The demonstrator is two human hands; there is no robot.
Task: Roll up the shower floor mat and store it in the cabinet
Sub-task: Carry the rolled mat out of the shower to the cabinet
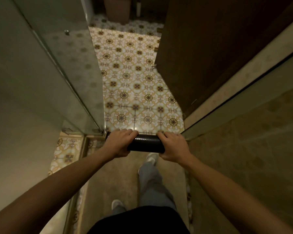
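From the head camera, the rolled black mat point(145, 143) is held level in the air over the shower threshold, above the patterned tile floor point(134, 78). The roll could spring loose if either grip slackens. The left hand point(119, 143) and right hand point(173, 147), arms outstretched, wrap fingers around its ends.

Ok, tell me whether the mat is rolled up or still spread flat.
Rolled up. The black mat is a tight cylinder held off the floor, left hand and right hand gripping its ends.
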